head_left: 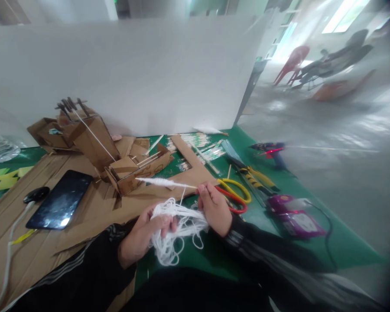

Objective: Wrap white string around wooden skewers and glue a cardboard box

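Note:
My left hand (149,227) is closed around a loose, tangled bundle of white string (169,247), with loops hanging below the fingers. Pinched in my right hand (213,207) is the bare end of a thin wooden stick (191,186). White string is wound thickly along the stick's far part (162,182), which points left. A single strand runs from the stick down to the bundle. Part of the bundle passes close by my right hand; whether those fingers also grip it is hidden.
Cardboard structures (92,138) and a black phone (63,199) are on the left. Behind my hands lie packs of thin sticks (195,141). Rightward are red-handled scissors (235,208), yellow-black pliers (260,177), a purple power strip (292,216) and a glue gun (268,149). A white panel (133,73) stands behind.

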Action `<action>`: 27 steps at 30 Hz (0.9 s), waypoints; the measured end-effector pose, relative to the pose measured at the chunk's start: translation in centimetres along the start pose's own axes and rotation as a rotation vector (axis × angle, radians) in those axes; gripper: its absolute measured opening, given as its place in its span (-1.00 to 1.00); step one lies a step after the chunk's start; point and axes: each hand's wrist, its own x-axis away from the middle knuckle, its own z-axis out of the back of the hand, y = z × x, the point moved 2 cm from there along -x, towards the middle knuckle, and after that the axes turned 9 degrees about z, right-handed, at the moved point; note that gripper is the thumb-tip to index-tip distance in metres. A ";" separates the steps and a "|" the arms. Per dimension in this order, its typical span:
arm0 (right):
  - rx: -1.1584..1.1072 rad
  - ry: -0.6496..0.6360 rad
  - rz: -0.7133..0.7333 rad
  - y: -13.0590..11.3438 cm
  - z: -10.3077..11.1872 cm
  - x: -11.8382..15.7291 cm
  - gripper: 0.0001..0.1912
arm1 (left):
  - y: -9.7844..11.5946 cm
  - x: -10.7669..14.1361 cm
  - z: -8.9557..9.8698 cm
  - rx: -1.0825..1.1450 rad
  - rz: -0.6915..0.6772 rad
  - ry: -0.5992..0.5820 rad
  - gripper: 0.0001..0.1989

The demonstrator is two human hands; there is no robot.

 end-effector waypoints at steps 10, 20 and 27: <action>-0.108 -0.051 -0.066 0.4 0.2 0.1 -0.56 | -1.1 -0.3 0.3 0.088 0.154 -0.013 -0.63; -0.220 -0.237 -0.227 2.4 4.8 1.9 -0.58 | 1.1 0.5 0.1 -0.749 -0.155 0.357 -0.84; -0.287 -0.268 -0.279 3.4 8.0 2.7 -0.64 | 1.3 0.4 1.0 -0.722 -0.134 0.409 -0.83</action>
